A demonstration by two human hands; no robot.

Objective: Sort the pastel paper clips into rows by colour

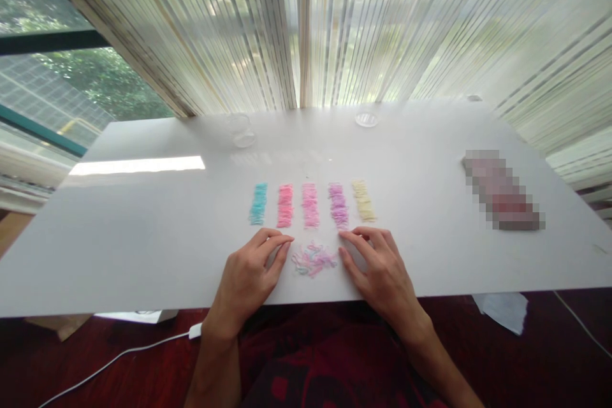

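Observation:
Five short columns of small thin pieces lie side by side on the white table: teal (259,204), coral pink (285,206), light pink (310,206), purple (339,205) and pale yellow (364,201). Nearer the front edge is a loose mixed-colour pile (314,259). Just left of the pile, my left hand (252,269) rests with thumb and fingertips apart and nothing visible between them. My right hand (376,268) is at the pile's right side, below the purple column, its thumb and forefinger also apart with nothing seen in them.
Clear round lids or dishes (366,119) lie near the back edge, others (244,138) at back left. A blurred-out reddish object (503,191) lies on the right. Striped curtains hang behind the white table (143,236). A white cable (138,349) runs below the front edge.

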